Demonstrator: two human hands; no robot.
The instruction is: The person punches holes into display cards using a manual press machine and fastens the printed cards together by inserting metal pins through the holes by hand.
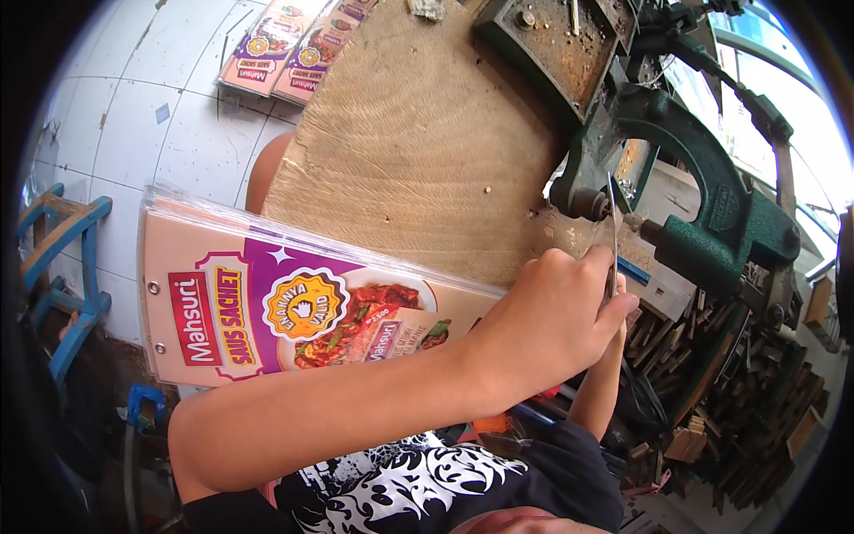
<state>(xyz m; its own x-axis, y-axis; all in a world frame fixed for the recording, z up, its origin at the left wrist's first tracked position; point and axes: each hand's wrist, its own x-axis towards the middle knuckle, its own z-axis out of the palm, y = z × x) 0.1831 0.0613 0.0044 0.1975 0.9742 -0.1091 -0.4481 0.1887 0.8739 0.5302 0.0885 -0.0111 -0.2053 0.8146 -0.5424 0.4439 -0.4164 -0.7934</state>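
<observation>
My left hand [569, 307] reaches across from the left, its fingers and thumb closed on a thin sheet [613, 233] seen edge-on. The sheet stands between the jaws of a green hand press [712, 240]; its printed face does not show. Behind it, my right hand [622, 298] is mostly hidden, and its grip cannot be made out. Under my left forearm lies a stack of printed "Mahsuri Saus Sachet" cards [307, 307], with two metal eyelets [154, 287] showing at its left end.
The wooden work surface [409, 133] carries a dark metal tray [569, 44] with small bits in it. More printed packs [280, 49] lie on the white tiled floor [124, 116]. A blue stool frame [84, 240] stands left; wood scraps [756, 418] pile up at right.
</observation>
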